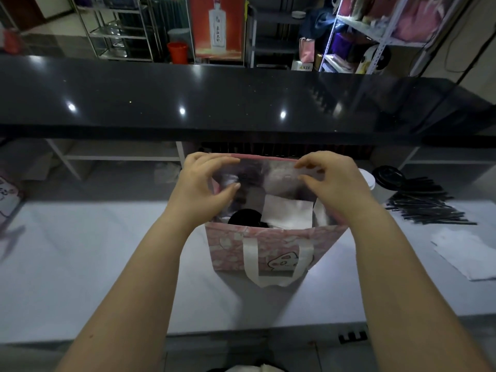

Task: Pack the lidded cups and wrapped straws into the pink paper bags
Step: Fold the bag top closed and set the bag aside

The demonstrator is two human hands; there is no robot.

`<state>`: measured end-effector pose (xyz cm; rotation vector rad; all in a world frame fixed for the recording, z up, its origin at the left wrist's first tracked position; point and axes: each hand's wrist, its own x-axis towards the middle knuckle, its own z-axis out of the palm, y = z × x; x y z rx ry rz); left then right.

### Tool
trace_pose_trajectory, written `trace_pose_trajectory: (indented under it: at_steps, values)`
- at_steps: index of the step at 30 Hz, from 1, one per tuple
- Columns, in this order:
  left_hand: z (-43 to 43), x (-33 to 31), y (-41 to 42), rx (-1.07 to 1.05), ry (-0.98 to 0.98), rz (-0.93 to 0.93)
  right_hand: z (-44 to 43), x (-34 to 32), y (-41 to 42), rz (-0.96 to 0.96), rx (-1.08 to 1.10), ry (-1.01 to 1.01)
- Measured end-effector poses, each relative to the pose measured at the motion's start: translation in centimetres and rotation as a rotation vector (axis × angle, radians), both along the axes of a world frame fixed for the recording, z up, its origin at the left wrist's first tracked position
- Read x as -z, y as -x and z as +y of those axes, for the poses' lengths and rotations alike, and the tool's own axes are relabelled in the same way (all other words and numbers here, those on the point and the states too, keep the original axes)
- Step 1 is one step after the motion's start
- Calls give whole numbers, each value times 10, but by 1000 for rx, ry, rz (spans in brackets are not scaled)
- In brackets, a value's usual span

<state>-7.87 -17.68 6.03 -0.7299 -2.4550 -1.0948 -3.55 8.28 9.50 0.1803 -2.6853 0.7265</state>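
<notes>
A pink paper bag (268,245) with white handles stands open on the white counter in front of me. Inside it I see a black cup lid (245,217) and a white paper piece (288,213). My left hand (204,183) grips the bag's left upper edge, thumb inside. At the far right of the bag's rim my right hand (332,178) pinches the edge. To the right stand a white cup (369,179) and a black-lidded cup (389,178), beside a pile of black wrapped straws (426,208).
White paper sheets (467,253) lie at the right edge of the counter (107,264). Another pink bag (8,194) shows at the far left. A raised black countertop (214,98) runs across behind the bag, with shelves beyond it.
</notes>
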Motion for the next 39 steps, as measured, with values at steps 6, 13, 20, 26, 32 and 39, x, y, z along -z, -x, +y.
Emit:
trace_pose_trajectory:
  at_steps: [6, 13, 20, 26, 32, 39]
  values:
    - [-10, 12, -18, 49, -371, -89, 37, 24, -36, 223, 61, 448]
    - [-16, 65, -52, 65, -586, -350, 63, 77, -63, 7, -72, 1040]
    - [-6, 73, -60, 146, -669, -557, 36, 100, -67, -183, -154, 1084]
    - [1, 67, -68, 87, -770, -505, 15, 101, -65, -13, -11, 1146]
    - [1, 64, -70, -123, -643, -297, 15, 104, -58, 69, -8, 1103]
    - [-12, 46, -42, -91, -407, -428, 41, 95, -36, -63, -60, 959]
